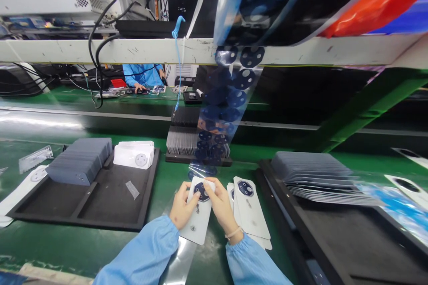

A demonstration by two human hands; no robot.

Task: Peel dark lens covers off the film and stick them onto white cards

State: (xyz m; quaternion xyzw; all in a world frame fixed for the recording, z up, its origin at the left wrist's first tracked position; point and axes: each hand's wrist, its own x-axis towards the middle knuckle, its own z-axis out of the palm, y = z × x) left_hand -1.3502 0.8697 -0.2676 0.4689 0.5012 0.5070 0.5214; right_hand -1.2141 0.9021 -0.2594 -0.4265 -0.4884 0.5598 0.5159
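Head view: green factory bench (100, 249) under a shelf | white phone back cover (199, 213) at bench centre, just left of a cover stack (250, 213), right of a black tray (90, 205) | looks light, thin, stiff, scratch-prone; best held by its edges | left hand (182, 209) and right hand (222, 207) both closed on it, fingertips at its dark camera ring (202, 191).

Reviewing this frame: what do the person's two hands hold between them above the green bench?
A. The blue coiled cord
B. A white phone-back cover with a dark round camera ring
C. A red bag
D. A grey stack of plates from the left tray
B: the left hand and right hand both grip one white cover with a dark ring near its top; more covers lie beside it.
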